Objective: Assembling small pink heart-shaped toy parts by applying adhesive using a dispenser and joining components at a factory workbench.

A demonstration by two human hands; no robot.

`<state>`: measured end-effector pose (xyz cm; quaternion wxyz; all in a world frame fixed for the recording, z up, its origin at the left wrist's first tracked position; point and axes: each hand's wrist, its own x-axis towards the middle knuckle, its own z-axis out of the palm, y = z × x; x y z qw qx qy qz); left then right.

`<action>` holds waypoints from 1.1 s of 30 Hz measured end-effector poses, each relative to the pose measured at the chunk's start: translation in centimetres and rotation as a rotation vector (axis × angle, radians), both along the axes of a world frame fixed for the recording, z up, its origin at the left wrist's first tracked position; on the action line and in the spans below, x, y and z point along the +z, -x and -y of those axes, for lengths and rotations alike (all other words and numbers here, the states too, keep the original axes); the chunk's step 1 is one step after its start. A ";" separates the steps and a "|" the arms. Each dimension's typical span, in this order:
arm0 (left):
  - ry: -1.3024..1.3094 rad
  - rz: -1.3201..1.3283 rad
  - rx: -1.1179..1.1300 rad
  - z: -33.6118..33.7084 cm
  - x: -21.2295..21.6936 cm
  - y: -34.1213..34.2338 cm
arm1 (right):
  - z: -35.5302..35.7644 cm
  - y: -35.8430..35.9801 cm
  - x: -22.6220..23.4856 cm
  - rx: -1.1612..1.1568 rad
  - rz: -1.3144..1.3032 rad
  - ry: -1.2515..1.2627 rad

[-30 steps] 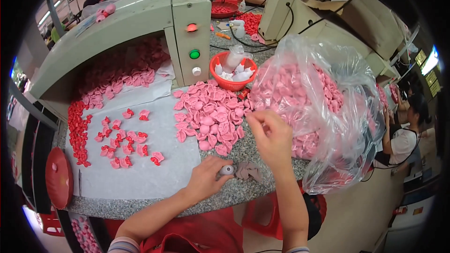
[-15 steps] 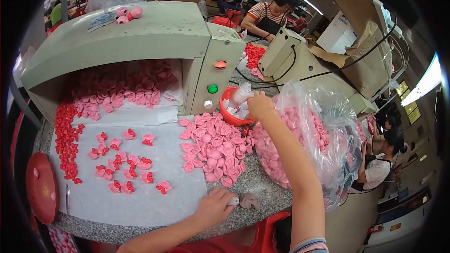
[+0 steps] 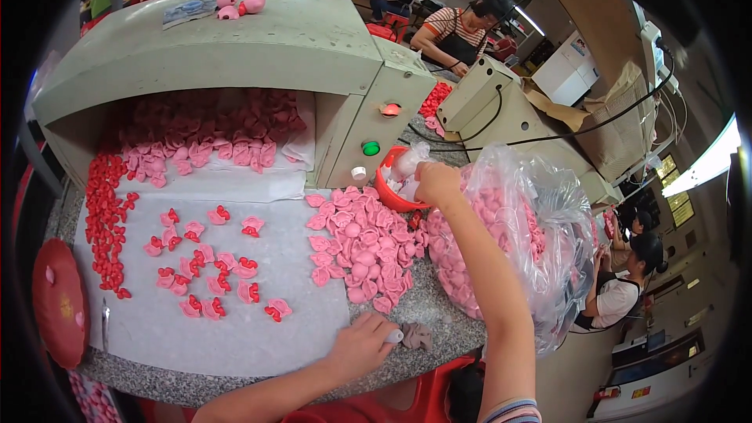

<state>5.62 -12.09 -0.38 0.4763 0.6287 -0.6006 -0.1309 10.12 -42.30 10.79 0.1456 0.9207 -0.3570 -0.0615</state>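
Observation:
My left hand (image 3: 362, 347) rests on the front of the table, closed around a small whitish bottle (image 3: 394, 336) whose round end sticks out. Beside it lies a crumpled grey-brown rag (image 3: 417, 336). My right hand (image 3: 437, 185) reaches to an orange-red bowl (image 3: 403, 204) holding white bottles and a clear plastic bag (image 3: 412, 158). Its fingers bend down inside the rim, and what they grip is hidden. Left of that arm spreads a heap of pink moulded pieces (image 3: 364, 247). On white paper (image 3: 266, 345), several pink pieces with red bow-like parts (image 3: 223, 266) lie in loose rows.
A grey-green machine (image 3: 211, 47) with an arched opening holds more pink pieces. Red parts (image 3: 106, 227) pile along the paper's left side, near tweezers (image 3: 105, 325) and a red plate (image 3: 59, 305). A clear bag of pink pieces (image 3: 501, 243) stands right. Other people work farther off.
The view has shifted slightly. My right hand stays at the bowl, its fingers a little lower within the rim. My left hand still holds the small bottle in the same place.

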 end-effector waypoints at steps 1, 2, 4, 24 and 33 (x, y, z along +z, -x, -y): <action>-0.007 -0.009 0.000 0.0 0.0 0.1 | -0.2 0.6 0.5 -0.005 0.002 -0.003; -0.017 -0.019 0.007 -0.2 0.0 0.1 | -0.8 0.9 1.2 -0.027 0.147 -0.123; -0.020 -0.020 0.012 -0.4 0.1 0.1 | -1.7 2.2 2.5 -0.056 0.290 -0.245; -0.009 -0.082 0.008 0.0 0.4 0.0 | -20.9 22.6 -2.5 -0.147 1.224 -1.329; 0.033 -0.091 0.048 -0.3 0.0 0.2 | -22.6 22.1 -2.3 -0.153 0.748 -0.895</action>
